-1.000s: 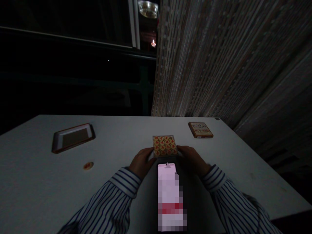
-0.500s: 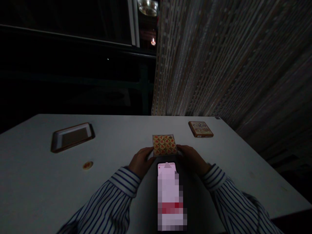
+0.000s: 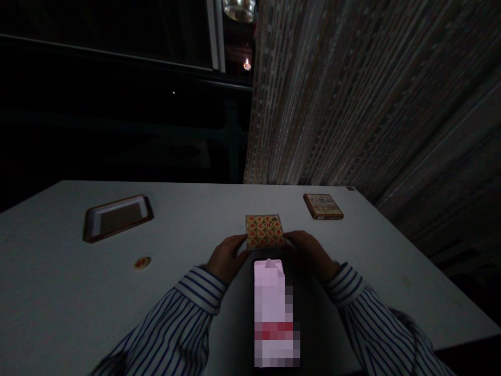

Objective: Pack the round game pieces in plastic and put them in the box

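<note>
Both hands are engaged on one article, a clear case (image 3: 265, 231) of round game pieces, located at the middle of the white worktop (image 3: 195, 219). The left hand (image 3: 228, 257) grips its left side between thumb and fingers. The right hand (image 3: 311, 255) bears on the right side, its fingers closed against the edge. The light is poor, and whether the case rests on the surface or is raised slightly cannot be determined. Pieces in the case lie in a four-by-four grid, most marked in red.

A lit phone (image 3: 269, 308), its screen pixelated, lies just below the case, between the forearms. One loose round piece (image 3: 142, 262) lies well to the left. Beyond it is a shallow rimmed tray (image 3: 120, 218), set at an angle. A flat printed box (image 3: 323, 206) lies at the far right, near a hanging string curtain (image 3: 313, 78). Both sleeves are striped.
</note>
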Demonstrator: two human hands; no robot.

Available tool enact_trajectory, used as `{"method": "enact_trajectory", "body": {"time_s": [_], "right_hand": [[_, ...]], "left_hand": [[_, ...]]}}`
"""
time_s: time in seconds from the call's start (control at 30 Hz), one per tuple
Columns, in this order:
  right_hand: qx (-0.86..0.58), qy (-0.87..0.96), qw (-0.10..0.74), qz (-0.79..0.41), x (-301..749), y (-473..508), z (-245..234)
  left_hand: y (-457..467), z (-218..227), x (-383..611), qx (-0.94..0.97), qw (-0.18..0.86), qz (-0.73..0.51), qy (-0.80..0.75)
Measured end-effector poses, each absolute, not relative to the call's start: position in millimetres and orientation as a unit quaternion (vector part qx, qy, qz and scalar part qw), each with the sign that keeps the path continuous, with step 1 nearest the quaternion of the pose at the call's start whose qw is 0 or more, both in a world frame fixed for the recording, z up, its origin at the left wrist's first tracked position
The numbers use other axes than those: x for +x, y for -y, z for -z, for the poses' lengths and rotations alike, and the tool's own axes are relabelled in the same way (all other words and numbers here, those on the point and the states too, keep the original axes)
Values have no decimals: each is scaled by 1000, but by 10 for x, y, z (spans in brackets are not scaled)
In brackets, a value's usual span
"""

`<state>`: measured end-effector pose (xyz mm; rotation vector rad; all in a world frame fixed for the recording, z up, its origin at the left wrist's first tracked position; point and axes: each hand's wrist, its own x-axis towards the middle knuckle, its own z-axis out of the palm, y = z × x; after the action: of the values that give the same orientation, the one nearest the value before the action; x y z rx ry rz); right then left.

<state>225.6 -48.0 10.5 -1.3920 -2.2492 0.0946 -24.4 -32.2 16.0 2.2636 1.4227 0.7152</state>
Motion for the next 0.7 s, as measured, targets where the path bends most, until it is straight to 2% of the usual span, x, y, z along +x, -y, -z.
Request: {"method": "enact_trajectory", "body": {"time_s": [0.47,0.7], "right_hand": [[-483,827,288,-7,2210,456,-98],[-493,827,270,-13,2202,454,-122]], "left_hand": [[331,-179,-239,802,183,-256,-508],[320,-154,-243,802,178,-268,-504]]}}
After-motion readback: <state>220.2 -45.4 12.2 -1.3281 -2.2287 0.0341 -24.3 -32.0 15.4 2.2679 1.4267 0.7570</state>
